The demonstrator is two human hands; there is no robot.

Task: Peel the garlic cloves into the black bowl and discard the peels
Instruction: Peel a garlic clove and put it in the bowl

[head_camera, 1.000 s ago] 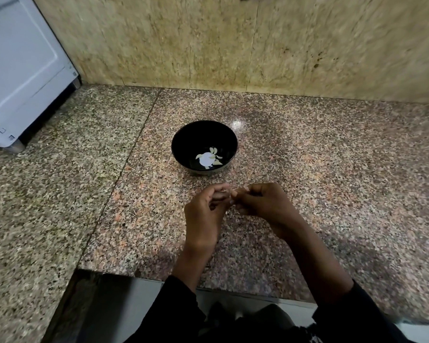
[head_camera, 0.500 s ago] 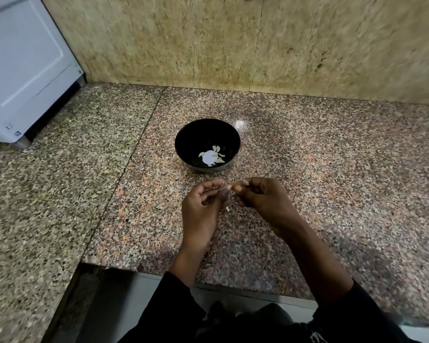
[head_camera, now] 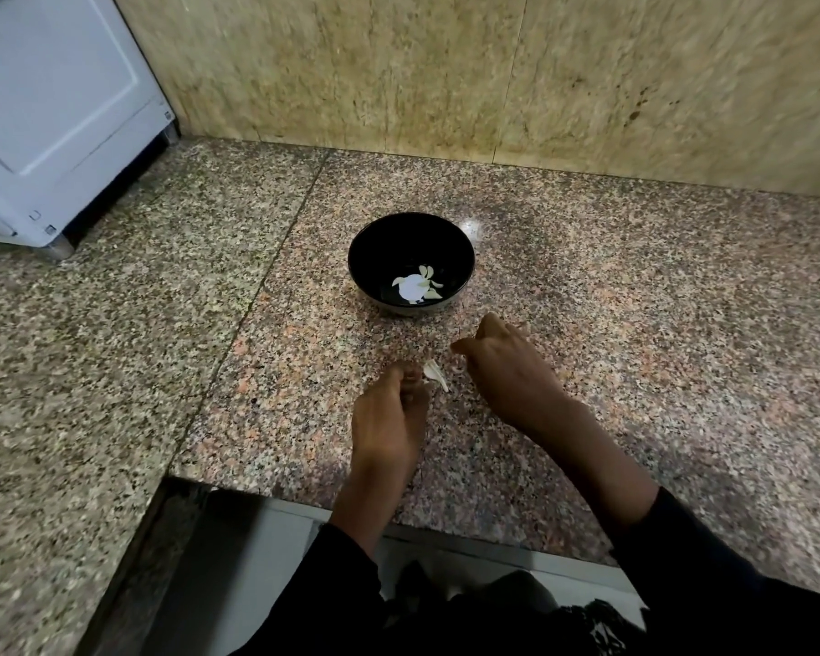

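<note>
The black bowl [head_camera: 368, 248] stands on the granite counter and holds a few pale peeled garlic cloves [head_camera: 428, 282]. In front of it, my left hand [head_camera: 389, 414] pinches a white garlic peel [head_camera: 435, 375] that sticks out to the right of its fingertips. My right hand [head_camera: 507, 366] hovers just right of the peel and near the bowl's front edge. Its back faces up and its fingers are curled under, closed on a garlic clove that the hand mostly hides.
The speckled granite counter [head_camera: 635, 300] runs to a beige stone wall [head_camera: 446, 73] behind. A white appliance [head_camera: 53, 111] stands at the far left. The counter's front edge [head_camera: 304, 501] lies under my forearms.
My hands were joined around the clove and have pulled apart. The right hand has moved up toward the bowl. The peel stays in the left hand.
</note>
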